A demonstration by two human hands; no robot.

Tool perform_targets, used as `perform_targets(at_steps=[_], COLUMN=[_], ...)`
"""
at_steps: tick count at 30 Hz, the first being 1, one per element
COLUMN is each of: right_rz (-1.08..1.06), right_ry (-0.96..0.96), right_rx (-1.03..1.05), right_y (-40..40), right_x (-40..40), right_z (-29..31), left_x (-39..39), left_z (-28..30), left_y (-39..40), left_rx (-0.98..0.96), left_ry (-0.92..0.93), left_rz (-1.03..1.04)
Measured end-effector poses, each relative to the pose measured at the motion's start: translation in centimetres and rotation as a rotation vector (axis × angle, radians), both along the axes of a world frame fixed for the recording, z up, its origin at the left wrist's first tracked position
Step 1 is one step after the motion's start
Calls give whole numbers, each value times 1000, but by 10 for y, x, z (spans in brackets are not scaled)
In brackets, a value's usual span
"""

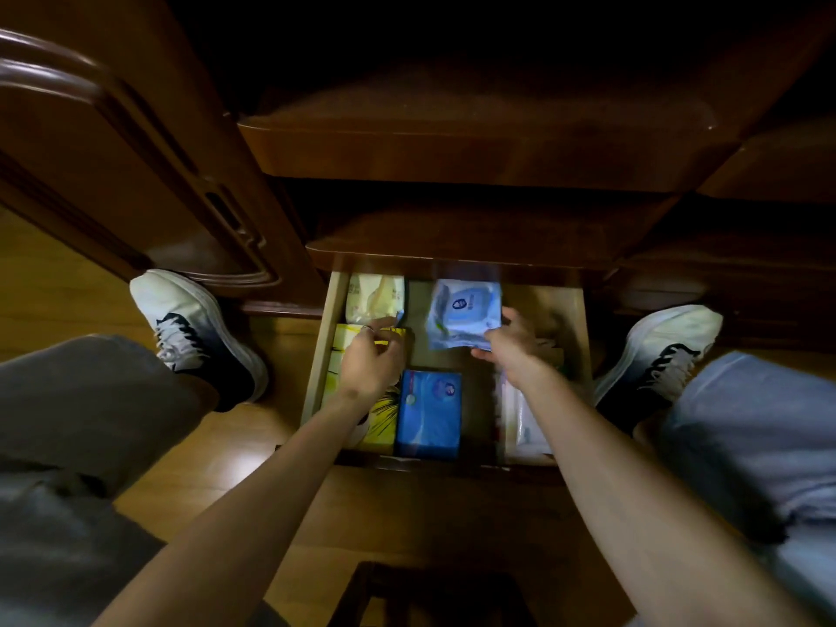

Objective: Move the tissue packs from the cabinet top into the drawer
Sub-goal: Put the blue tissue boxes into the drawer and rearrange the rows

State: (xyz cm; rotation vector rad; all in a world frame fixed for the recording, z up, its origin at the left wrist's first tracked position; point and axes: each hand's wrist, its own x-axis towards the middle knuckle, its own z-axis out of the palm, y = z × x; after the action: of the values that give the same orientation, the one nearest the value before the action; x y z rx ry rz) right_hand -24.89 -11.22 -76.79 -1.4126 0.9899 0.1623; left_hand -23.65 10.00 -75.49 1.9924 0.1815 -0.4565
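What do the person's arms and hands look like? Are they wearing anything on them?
Both arms are bare right up to the edge of the picture, with no sleeves, gloves or watch showing. The left hand has a thin ring on one finger. The right hand shows no ring or anything else worn.

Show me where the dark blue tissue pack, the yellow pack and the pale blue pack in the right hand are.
dark blue tissue pack [429, 411], head view, middle of its top face.
yellow pack [337, 355], head view, bare left part.
pale blue pack [463, 316], head view, centre of its wrapper.
right hand [509, 343], head view, back of the hand.
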Motion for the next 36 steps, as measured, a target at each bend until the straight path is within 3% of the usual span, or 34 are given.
perform_targets(at_steps=[5, 8, 11, 13, 17, 20, 23, 27, 31, 36], right_rz=[315, 568, 579, 602, 762, 754, 695, 553, 597, 1089], right_ry=[171, 281, 401, 435, 418, 264, 204, 221, 222, 192], right_rx=[-188, -460, -609, -670, -648, -435, -379, -441, -644, -854], right_y=[22, 24, 25, 29, 24, 16, 13, 9, -14, -55], right_x=[10, 12, 17, 19, 19, 23, 20, 16, 10, -6], right_z=[-34, -47, -54, -55, -59, -59, -56, -43, -22, 9], left_x=[-9, -13, -15, -15, -12, -14, -13, 9, 17, 11], left_z=[-15, -16, -16, -17, -16, -18, -20, -13, -15, -20], left_y=[28, 32, 30, 26, 10, -2, -17, -47, -56, -55], left_rx=[166, 207, 242, 356, 596, 680, 889, 1056, 1229, 1201], left_ry=[-93, -140, -176, -274, -563, -553, -449, -320, -319, -371], left_rz=[-46, -87, -164, -288, -738, -837, -1074, -1231, -1317, -1177])
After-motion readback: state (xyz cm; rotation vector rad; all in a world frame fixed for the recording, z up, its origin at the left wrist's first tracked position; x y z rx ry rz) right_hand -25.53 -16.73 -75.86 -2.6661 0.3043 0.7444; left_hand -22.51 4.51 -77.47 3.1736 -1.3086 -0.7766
